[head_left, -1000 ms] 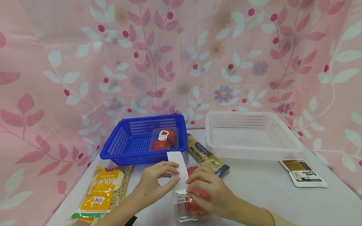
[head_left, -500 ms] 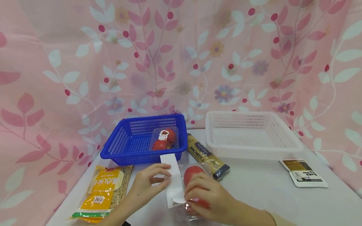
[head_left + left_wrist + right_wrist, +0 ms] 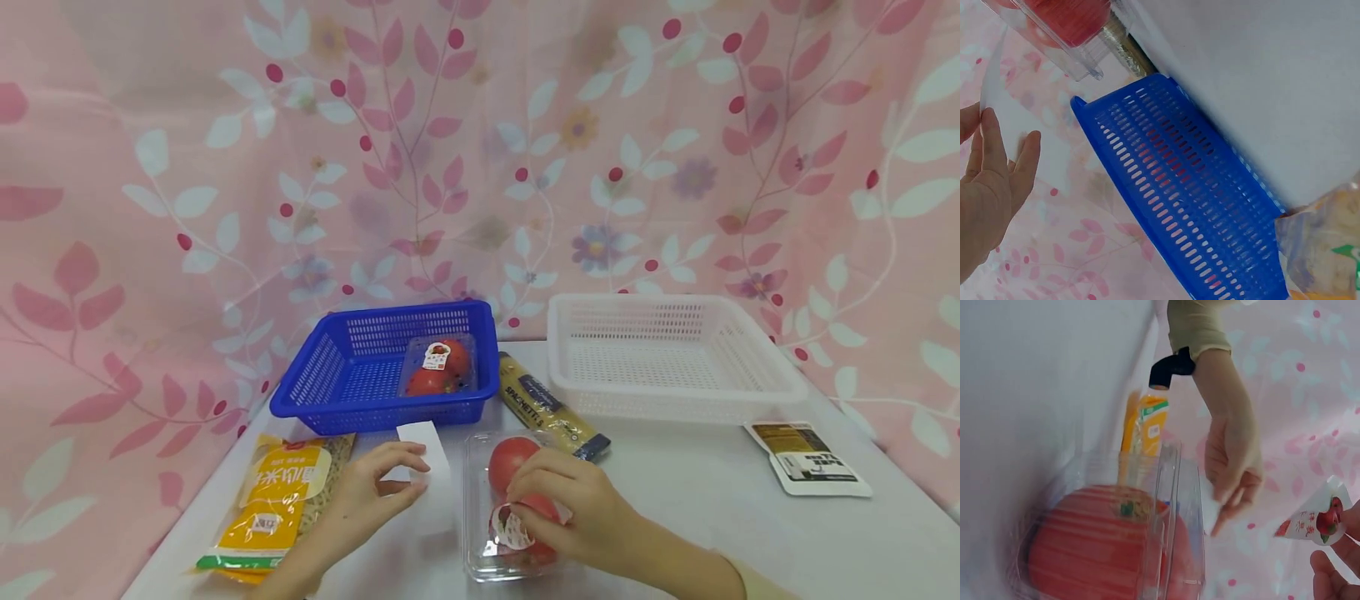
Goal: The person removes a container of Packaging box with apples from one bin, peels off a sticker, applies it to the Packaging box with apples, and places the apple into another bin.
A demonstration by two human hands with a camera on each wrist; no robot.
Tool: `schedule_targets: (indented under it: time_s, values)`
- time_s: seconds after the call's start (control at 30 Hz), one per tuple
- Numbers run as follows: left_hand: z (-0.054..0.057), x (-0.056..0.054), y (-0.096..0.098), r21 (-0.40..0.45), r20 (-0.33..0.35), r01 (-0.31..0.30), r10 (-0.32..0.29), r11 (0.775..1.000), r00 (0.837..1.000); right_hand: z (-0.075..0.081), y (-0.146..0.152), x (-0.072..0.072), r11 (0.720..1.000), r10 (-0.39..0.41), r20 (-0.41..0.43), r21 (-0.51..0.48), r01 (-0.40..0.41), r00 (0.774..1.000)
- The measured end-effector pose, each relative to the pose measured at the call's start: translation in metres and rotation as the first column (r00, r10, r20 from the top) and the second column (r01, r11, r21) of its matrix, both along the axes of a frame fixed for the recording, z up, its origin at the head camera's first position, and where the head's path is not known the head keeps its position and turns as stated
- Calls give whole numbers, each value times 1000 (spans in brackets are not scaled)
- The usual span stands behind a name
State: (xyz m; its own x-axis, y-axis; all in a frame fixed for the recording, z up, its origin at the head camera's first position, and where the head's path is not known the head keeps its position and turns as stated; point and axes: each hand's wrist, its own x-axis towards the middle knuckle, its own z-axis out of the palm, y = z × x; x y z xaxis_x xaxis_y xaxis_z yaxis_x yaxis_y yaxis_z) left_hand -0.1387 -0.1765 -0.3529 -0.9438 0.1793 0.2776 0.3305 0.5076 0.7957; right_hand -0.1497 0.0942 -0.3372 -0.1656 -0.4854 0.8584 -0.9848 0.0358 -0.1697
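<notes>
My left hand [image 3: 367, 496] pinches a white paper strip [image 3: 422, 437] between thumb and fingers. In the left wrist view the strip [image 3: 1000, 94] hangs from those fingertips. My right hand [image 3: 581, 512] pinches a sticker [image 3: 1313, 519] printed with a red fruit; in the right wrist view it is bent and apart from the box. Below, a clear plastic box [image 3: 480, 550] of tomatoes [image 3: 513, 462] lies on the table. In the head view the sticker and right hand overlap the box's near half. The strip is left of the box, apart from the sticker.
A blue basket [image 3: 315, 408] holding another labelled tomato box [image 3: 442, 367] stands behind. Right of it are a spaghetti pack [image 3: 551, 412] and a white basket [image 3: 675, 400]. A yellow bag [image 3: 277, 500] lies left; a small pouch [image 3: 806, 458] lies right.
The sticker has come off the paper strip and is now in my right hand's fingers over the box. My left hand has moved left with the strip, uncovering the box.
</notes>
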Motion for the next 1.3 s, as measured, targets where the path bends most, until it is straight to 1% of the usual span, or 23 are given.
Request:
schedule_targets:
  time_s: [0.03, 0.1, 0.17, 0.23, 0.33, 0.4, 0.47, 0.5, 0.57, 0.6, 0.67, 0.73, 0.8, 0.83, 0.87, 0.97, 1.1, 1.17, 1.23, 1.3]
  values:
    - [-2, -1, -3, -3, -1, 11, -11, 1000, 1000, 0, 2, -1, 1000, -9, 29, 8, 9, 1000]
    - [-6, -3, -8, -42, 1, 32, -32, 999, 999, 0, 6, -4, 999, -25, 86, 25, 23, 996]
    - [-10, -6, -12, -107, 28, 43, -41, 993, 999, 0, 8, -6, 999, -34, 113, 30, 31, 993]
    - [-14, -8, -14, -170, 63, 66, -55, 983, 996, -1, 10, -8, 999, -39, 140, 32, 35, 989]
    - [-20, -10, -17, -205, 111, 144, -124, 968, 986, -3, 11, -11, 998, -50, 165, 35, 44, 985]
    - [-25, -11, -19, -241, 103, 197, -177, 950, 979, -4, 12, -12, 997, -65, 194, 48, 57, 979]
    - [-30, -13, -20, -301, 83, 222, -206, 928, 975, -6, 12, -13, 996, -81, 230, 61, 69, 970]
    - [-33, -14, -22, -343, 70, 219, -207, 913, 976, -7, 12, -13, 995, -89, 235, 63, 76, 968]
    - [-38, -16, -24, -436, 52, 201, -198, 877, 979, -9, 11, -15, 993, -107, 248, 66, 94, 963]
    - [-39, -17, -25, -470, 65, 197, -189, 861, 980, -9, 11, -16, 993, -116, 255, 65, 103, 960]
    - [-42, -16, -27, -543, 131, 206, -161, 814, 978, -11, 11, -17, 990, -138, 244, 55, 129, 960]
    - [-42, -15, -29, -590, 206, 236, -139, 772, 969, -11, 11, -19, 988, -153, 246, 51, 145, 957]
    - [-41, -13, -30, -615, 271, 270, -124, 741, 955, -11, 11, -19, 985, -170, 261, 55, 161, 950]
    - [-40, -12, -31, -627, 284, 280, -122, 727, 951, -11, 11, -19, 984, -179, 271, 61, 169, 946]
    - [-39, -11, -31, -628, 292, 287, -123, 723, 949, -11, 11, -20, 983, -183, 280, 69, 171, 942]
    - [-37, -9, -31, -646, 281, 292, -136, 705, 950, -11, 11, -21, 980, -196, 289, 88, 178, 937]
    - [-35, -6, -31, -638, 269, 297, -156, 710, 950, -12, 11, -25, 981, -186, 226, 89, 170, 956]
    - [-34, -5, -30, -633, 263, 299, -164, 714, 951, -13, 10, -27, 982, -183, 206, 91, 168, 961]
    - [-33, -6, -29, -632, 257, 302, -175, 714, 950, -14, 11, -28, 982, -180, 213, 99, 162, 960]
    - [-31, -8, -26, -639, 260, 305, -175, 706, 950, -15, 11, -29, 980, -187, 240, 112, 164, 953]
